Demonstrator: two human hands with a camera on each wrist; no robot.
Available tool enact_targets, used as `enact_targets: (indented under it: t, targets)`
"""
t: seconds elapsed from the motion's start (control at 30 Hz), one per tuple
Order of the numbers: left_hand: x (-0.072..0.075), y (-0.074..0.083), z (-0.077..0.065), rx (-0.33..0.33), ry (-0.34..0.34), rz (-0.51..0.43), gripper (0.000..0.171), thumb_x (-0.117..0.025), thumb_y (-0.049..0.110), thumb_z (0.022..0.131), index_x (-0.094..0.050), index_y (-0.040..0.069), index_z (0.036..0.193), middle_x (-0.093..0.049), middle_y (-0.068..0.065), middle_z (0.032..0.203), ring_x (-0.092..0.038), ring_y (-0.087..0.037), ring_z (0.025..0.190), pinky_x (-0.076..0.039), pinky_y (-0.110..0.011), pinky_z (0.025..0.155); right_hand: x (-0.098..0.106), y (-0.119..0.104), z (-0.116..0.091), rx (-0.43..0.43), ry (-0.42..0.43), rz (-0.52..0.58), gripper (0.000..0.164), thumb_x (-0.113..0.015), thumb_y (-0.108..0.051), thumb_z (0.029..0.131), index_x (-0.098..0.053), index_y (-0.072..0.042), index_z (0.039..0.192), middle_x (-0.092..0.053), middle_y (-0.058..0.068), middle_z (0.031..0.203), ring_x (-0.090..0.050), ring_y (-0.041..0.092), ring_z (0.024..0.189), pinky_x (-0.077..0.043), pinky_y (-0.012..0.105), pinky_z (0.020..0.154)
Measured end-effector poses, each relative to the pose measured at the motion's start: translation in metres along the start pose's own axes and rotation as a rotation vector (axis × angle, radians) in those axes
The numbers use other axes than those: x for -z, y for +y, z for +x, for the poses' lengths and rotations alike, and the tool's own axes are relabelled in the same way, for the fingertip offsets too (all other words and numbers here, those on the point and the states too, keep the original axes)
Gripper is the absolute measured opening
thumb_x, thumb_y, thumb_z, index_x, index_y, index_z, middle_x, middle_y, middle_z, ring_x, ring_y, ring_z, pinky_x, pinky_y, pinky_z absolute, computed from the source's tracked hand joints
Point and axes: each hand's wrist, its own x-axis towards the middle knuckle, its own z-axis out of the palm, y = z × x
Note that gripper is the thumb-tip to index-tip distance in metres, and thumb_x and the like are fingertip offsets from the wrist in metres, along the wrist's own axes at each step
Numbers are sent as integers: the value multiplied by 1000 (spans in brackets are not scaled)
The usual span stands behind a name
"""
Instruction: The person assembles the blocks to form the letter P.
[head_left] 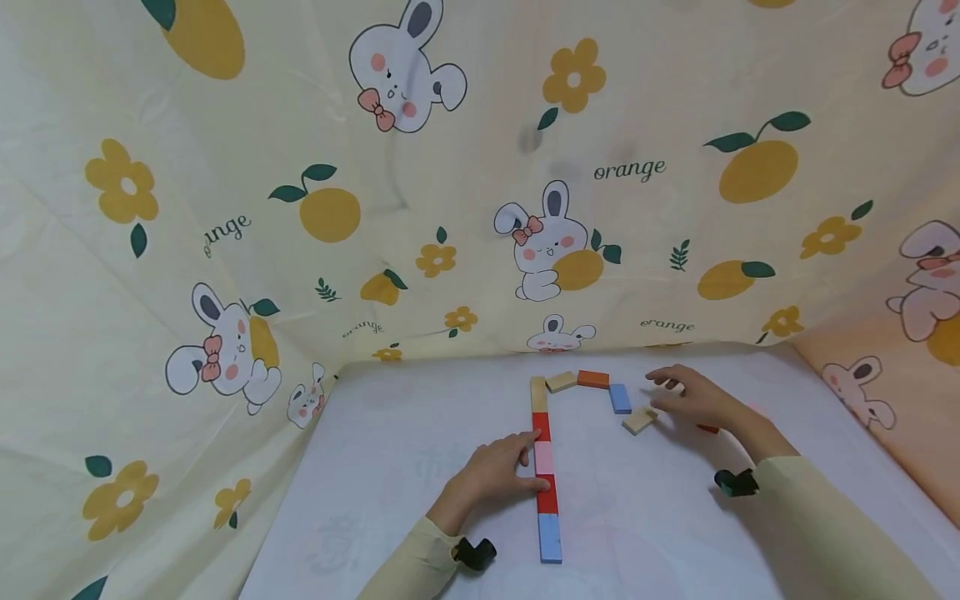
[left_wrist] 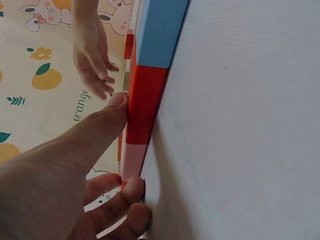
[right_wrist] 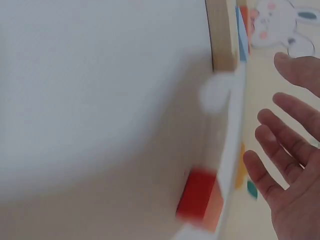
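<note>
A straight row of coloured blocks lies on the white table. It runs from a blue block [head_left: 551,540] at the near end through a red block [head_left: 548,496], a pink block [head_left: 543,457] and another red block [head_left: 542,426] to a tan block [head_left: 538,396]. My left hand [head_left: 491,471] rests beside it, thumb touching the nearer red block and a fingertip at the farther one. From the far end, more blocks curve right to a blue block [head_left: 620,398] and a tilted tan block [head_left: 639,422]. Over that tan block hovers my right hand [head_left: 693,398], fingers loosely spread, holding nothing.
A loose red block [right_wrist: 197,197] lies on the table right of the tan block, partly hidden by the right arm in the head view. An orange-red block [head_left: 593,379] forms part of the curve. Behind the table [head_left: 397,425] hangs a printed cloth [head_left: 465,192].
</note>
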Motion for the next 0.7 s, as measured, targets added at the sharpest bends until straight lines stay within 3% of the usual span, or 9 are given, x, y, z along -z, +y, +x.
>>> enact_targets:
  t: [0.4,0.6,0.7]
  targets:
    - [2,0,0,17,-10,-5,91,-84,60,87,-47,26,163,-54,11,94,-51,-4,87,-42,-33,77,31,37,-58,-84,86,-56,53,-79,-24,100,-62,3,143,-60,29,137,-55,46,120,-56,58,93]
    - [0,-2,1,5,-11,-8,90,-84,60,87,-48,25,163,-54,11,93,-50,-4,84,-40,-32,75,37,55,-82,-122,120,-55,55,-76,-25,101,-59,2,146,-54,35,142,-47,52,125,-45,76,97]
    - [-1,-2,1,0,-10,-6,90,-84,60,87,-48,26,162,-54,10,94,-50,-4,84,-40,-31,74,40,61,-91,-146,124,-56,56,-75,-25,102,-56,2,147,-50,36,142,-42,56,125,-42,79,93]
